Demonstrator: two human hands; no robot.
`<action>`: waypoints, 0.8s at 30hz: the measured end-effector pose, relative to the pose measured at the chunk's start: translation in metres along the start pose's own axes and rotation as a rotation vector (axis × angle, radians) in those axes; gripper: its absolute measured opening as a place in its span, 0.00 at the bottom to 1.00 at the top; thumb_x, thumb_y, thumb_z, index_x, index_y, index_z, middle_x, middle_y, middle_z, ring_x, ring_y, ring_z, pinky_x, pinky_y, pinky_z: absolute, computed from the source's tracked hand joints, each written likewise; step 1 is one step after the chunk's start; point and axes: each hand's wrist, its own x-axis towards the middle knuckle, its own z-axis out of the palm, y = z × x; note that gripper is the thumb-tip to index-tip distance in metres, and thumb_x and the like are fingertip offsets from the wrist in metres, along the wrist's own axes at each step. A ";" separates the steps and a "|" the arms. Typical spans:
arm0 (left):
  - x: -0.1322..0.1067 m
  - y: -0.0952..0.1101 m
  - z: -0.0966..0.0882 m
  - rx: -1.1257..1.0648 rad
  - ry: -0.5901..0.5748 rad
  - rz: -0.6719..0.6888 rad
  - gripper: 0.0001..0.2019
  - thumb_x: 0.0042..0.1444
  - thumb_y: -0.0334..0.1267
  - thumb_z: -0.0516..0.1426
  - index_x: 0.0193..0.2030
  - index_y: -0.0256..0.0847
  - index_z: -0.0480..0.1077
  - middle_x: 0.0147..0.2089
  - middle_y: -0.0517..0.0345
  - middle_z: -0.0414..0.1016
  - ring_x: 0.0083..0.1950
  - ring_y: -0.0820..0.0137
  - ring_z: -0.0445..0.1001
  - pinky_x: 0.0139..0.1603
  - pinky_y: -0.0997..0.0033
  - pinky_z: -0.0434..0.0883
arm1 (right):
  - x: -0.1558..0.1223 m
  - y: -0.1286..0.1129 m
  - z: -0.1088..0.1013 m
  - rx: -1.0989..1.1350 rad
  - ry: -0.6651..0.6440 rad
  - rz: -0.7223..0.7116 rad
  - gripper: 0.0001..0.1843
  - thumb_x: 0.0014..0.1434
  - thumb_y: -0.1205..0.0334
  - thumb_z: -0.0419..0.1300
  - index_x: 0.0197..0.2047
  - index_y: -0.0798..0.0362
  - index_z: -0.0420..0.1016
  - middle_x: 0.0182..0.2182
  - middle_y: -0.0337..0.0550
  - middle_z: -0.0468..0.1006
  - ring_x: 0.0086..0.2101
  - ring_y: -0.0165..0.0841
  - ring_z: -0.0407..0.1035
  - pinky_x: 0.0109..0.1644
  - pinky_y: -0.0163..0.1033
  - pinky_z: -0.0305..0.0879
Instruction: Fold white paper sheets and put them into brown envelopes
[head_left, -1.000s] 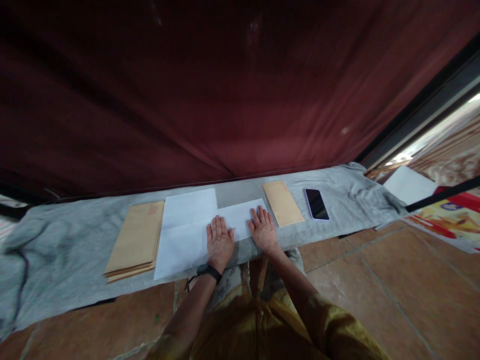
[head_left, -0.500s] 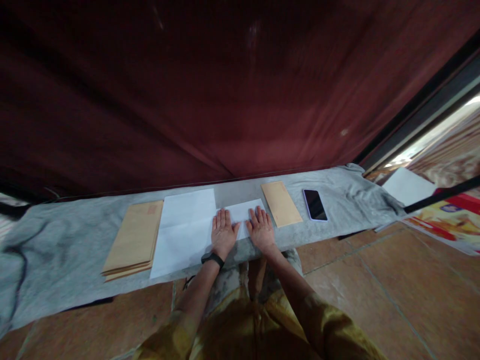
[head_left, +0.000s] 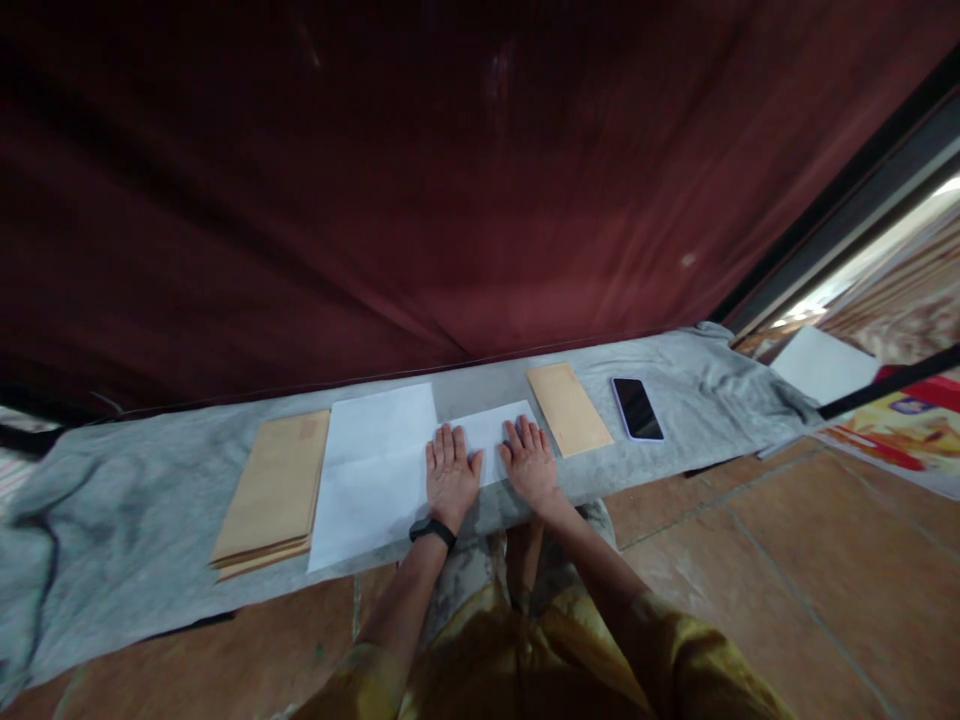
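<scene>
My left hand (head_left: pixel 450 474) and my right hand (head_left: pixel 531 462) lie flat, fingers stretched out, side by side on a small folded white sheet (head_left: pixel 490 432) on a grey cloth (head_left: pixel 135 500). The left hand wears a black wrist band. A larger stack of white paper (head_left: pixel 371 470) sits just left of the hands, touching the left hand's edge. Left of that stack lies a pile of brown envelopes (head_left: pixel 274 492). A single brown envelope (head_left: pixel 568 406) rests just right of my right hand.
A dark phone (head_left: pixel 637 408) lies face up right of the single envelope. A maroon curtain (head_left: pixel 450 180) hangs behind the cloth. Tiled floor (head_left: pixel 787 560) runs along the near side. White paper (head_left: pixel 821 362) and a colourful printed sheet (head_left: pixel 900 440) lie at far right.
My left hand has slid forward and to the right, closer to my right hand. The right hand has stayed on the folded sheet.
</scene>
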 end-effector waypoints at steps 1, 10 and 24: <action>0.000 0.000 0.000 -0.003 0.005 0.001 0.32 0.68 0.48 0.46 0.71 0.28 0.55 0.74 0.33 0.53 0.76 0.51 0.51 0.73 0.43 0.52 | 0.004 -0.003 0.000 0.005 -0.004 0.005 0.28 0.72 0.53 0.48 0.71 0.55 0.61 0.70 0.58 0.57 0.67 0.48 0.55 0.69 0.55 0.50; 0.001 -0.001 0.000 -0.028 -0.013 -0.013 0.30 0.67 0.46 0.47 0.71 0.28 0.57 0.74 0.34 0.53 0.76 0.51 0.51 0.73 0.41 0.52 | 0.035 -0.025 0.012 0.062 -0.030 -0.173 0.26 0.72 0.54 0.48 0.70 0.52 0.62 0.70 0.50 0.60 0.67 0.44 0.55 0.70 0.53 0.49; 0.000 0.002 -0.004 -0.012 -0.031 -0.011 0.32 0.68 0.48 0.47 0.72 0.29 0.54 0.75 0.34 0.52 0.76 0.51 0.50 0.73 0.44 0.52 | 0.033 0.017 0.021 -0.002 0.088 -0.013 0.33 0.72 0.52 0.47 0.71 0.68 0.57 0.69 0.67 0.58 0.67 0.49 0.55 0.69 0.55 0.52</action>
